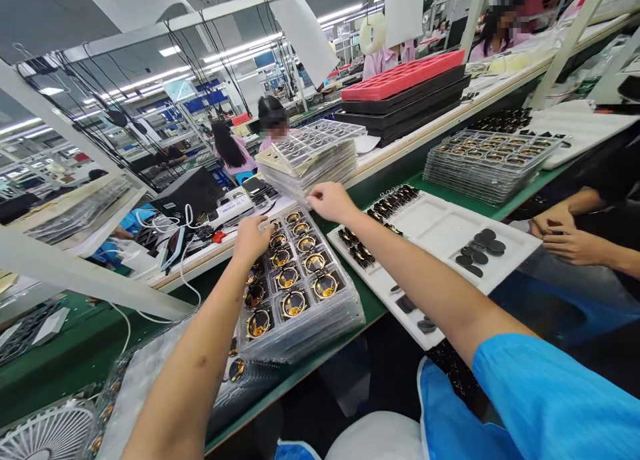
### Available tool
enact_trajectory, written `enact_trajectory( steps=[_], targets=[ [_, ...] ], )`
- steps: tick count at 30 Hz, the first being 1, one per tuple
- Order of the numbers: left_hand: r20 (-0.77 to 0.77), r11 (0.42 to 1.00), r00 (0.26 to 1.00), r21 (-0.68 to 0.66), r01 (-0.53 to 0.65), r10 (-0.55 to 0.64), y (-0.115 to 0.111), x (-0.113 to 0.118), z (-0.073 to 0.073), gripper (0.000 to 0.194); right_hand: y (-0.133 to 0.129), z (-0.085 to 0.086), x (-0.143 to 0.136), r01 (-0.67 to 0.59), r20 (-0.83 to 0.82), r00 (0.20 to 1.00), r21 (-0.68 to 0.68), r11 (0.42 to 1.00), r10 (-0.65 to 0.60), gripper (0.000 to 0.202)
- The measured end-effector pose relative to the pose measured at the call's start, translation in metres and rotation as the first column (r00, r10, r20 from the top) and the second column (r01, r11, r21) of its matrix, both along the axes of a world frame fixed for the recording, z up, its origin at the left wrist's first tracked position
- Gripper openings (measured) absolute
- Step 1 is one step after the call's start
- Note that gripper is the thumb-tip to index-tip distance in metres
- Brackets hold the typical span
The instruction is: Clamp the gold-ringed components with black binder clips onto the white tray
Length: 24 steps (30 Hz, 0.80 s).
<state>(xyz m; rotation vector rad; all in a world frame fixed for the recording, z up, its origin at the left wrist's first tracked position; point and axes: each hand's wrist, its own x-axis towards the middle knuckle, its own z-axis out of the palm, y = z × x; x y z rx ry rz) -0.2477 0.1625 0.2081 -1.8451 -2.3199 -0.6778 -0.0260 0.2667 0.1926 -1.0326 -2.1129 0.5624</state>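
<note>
A stack of clear plastic trays (315, 343) stands in front of me, its compartments holding round gold-rimmed, watch-like parts (294, 304). My left hand (253, 239) rests at the far left edge of the top tray, fingers slightly curled and apart, with the fingertips over the compartments. At the far right corner, my right hand (327, 201) is closed in a pinch beside the tray edge. What lies between its fingertips is too small to make out. Just beyond that hand sits another stack of clear trays (313, 157), with vacant compartments on top.
To the right, a white foam tray (430, 247) carries black discs (480, 250) and rows of dark metal parts (393, 203). Another filled tray stack (493, 163) stands behind it. A co-worker's hands (565, 237) are at the right. Cables and a fan (50, 433) are on the left.
</note>
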Motion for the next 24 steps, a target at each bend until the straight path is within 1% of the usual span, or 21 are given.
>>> enact_trajectory(
  steps=[1, 3, 5, 7, 8, 10, 12, 14, 15, 17, 19, 20, 21, 22, 23, 24],
  targets=[
    [0.006, 0.999, 1.000, 0.031, 0.023, -0.024, -0.008, 0.005, 0.005, 0.033, 0.003, -0.008, 0.020, 0.041, 0.038, 0.998, -0.006, 0.999, -0.041, 0.029],
    [0.027, 0.984, 0.994, 0.149, 0.102, -0.107, -0.035, 0.021, 0.016, 0.030, 0.005, -0.032, 0.055, 0.127, 0.209, 0.972, -0.063, 0.990, -0.112, 0.031],
    [0.054, 0.933, 0.971, 0.294, 0.207, -0.232, -0.072, 0.046, 0.024, 0.025, -0.001, -0.064, 0.077, 0.180, 0.403, 0.909, -0.150, 0.972, -0.106, 0.029],
    [0.072, 0.859, 0.928, 0.410, 0.306, -0.365, -0.114, 0.076, 0.024, 0.017, -0.013, -0.097, 0.083, 0.205, 0.501, 0.862, -0.202, 0.958, -0.078, 0.028],
    [0.091, 0.819, 0.892, 0.448, 0.360, -0.442, -0.134, 0.092, 0.020, 0.015, -0.020, -0.112, 0.081, 0.220, 0.523, 0.848, -0.208, 0.953, -0.082, 0.030],
    [0.169, 0.750, 0.782, 0.458, 0.477, -0.601, -0.168, 0.121, 0.005, 0.020, -0.033, -0.135, 0.069, 0.254, 0.558, 0.823, -0.203, 0.946, -0.101, 0.035],
    [0.257, 0.691, 0.657, 0.439, 0.574, -0.709, -0.191, 0.146, -0.017, 0.025, -0.041, -0.149, 0.055, 0.279, 0.573, 0.811, -0.197, 0.940, -0.121, 0.034],
    [0.348, 0.663, 0.565, 0.415, 0.623, -0.748, -0.202, 0.167, -0.041, 0.027, -0.045, -0.152, 0.046, 0.296, 0.568, 0.812, -0.200, 0.934, -0.136, 0.030],
    [0.396, 0.664, 0.535, 0.401, 0.631, -0.746, -0.204, 0.175, -0.053, 0.026, -0.046, -0.151, 0.044, 0.307, 0.559, 0.816, -0.204, 0.930, -0.147, 0.028],
    [0.493, 0.696, 0.506, 0.364, 0.619, -0.707, -0.205, 0.189, -0.076, 0.020, -0.046, -0.146, 0.048, 0.332, 0.526, 0.831, -0.214, 0.919, -0.178, 0.027],
    [0.601, 0.760, 0.502, 0.308, 0.572, -0.621, -0.204, 0.197, -0.100, 0.011, -0.049, -0.139, 0.064, 0.352, 0.476, 0.854, -0.227, 0.908, -0.211, 0.027],
    [0.661, 0.800, 0.501, 0.273, 0.534, -0.560, -0.204, 0.200, -0.112, 0.008, -0.053, -0.136, 0.076, 0.358, 0.455, 0.862, -0.231, 0.905, -0.225, 0.030],
    [0.723, 0.841, 0.490, 0.236, 0.487, -0.486, -0.202, 0.203, -0.125, 0.010, -0.060, -0.134, 0.090, 0.355, 0.416, 0.878, -0.236, 0.905, -0.236, 0.035],
    [0.790, 0.879, 0.461, 0.197, 0.435, -0.405, -0.200, 0.206, -0.138, 0.016, -0.070, -0.134, 0.105, 0.336, 0.341, 0.909, -0.254, 0.907, -0.241, 0.039],
    [0.853, 0.910, 0.407, 0.166, 0.379, -0.325, -0.198, 0.209, -0.152, 0.023, -0.084, -0.135, 0.120, 0.295, 0.228, 0.945, -0.290, 0.910, -0.233, 0.041],
    [0.910, 0.935, 0.328, 0.143, 0.324, -0.253, -0.195, 0.213, -0.165, 0.031, -0.100, -0.138, 0.135, 0.230, 0.084, 0.973, -0.342, 0.911, -0.214, 0.043]
  ],
)
